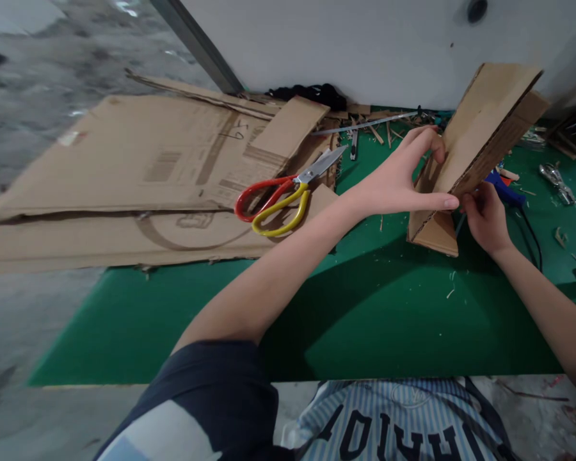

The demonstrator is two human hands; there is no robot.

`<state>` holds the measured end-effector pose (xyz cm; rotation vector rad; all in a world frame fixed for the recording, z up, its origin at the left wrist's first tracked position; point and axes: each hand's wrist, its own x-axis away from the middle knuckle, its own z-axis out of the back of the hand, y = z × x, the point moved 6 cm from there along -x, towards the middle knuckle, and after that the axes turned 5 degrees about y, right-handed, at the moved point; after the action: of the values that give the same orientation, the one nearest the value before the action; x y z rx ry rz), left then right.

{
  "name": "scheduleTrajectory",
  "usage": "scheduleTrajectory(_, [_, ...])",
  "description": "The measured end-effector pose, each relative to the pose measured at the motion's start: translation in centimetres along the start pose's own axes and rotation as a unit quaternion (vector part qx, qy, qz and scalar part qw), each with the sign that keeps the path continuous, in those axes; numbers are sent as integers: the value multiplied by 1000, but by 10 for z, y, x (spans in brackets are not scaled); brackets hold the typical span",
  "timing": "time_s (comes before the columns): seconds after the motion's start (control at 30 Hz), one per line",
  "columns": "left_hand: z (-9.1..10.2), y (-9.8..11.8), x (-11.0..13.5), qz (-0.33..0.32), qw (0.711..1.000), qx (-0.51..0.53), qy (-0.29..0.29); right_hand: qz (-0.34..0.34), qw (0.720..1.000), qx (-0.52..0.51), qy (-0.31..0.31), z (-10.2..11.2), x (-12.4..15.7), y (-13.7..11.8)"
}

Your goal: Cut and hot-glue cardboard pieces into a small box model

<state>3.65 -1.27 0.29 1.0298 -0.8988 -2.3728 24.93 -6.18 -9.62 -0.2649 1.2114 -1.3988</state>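
Note:
A folded cardboard structure [480, 128] stands tilted on the green table, its tall panels leaning to the right above a small triangular foot. My left hand [408, 176] spans its left side, the thumb along the near edge and the fingers curled against the panel. On the other side, my right hand [487, 218] has its fingers curled at the lower edge of the cardboard; its fingertips are partly hidden. Just behind that hand lies a blue tool with a black cord, apparently a glue gun [509, 190].
Scissors [281, 198] with red and yellow handles rest on large flattened cardboard sheets [173, 160] at the left. Near the wall are a utility knife [354, 144], a long metal strip [369, 121] and cardboard scraps. The green table [365, 320] meets a white wall [340, 51].

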Motion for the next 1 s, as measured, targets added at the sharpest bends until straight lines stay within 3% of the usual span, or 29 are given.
scheduleTrajectory(0.17, [-5, -20, 0, 23, 998, 59, 1, 21, 1000, 18, 3, -1, 0, 4])
scheduleTrajectory(0.33, [-7, -30, 0, 33, 995, 78, 46, 21, 999, 22, 22, -2, 2, 9])
scheduleTrajectory(0.53, [-4, -56, -2, 77, 985, 112, 108, 62, 997, 40, -12, 6, 11, -24])
scheduleTrajectory(0.7, [-1, -80, -1, 137, 975, 135, 111, 214, 973, 1, -91, 12, 24, -62])
scheduleTrajectory(0.8, [-1, -82, 0, 147, 974, 135, 104, 294, 948, 54, -108, 9, 30, -72])
scheduleTrajectory(1.0, [1, -88, 1, 143, 976, 114, 119, 351, 905, 202, -132, -2, 30, -65])
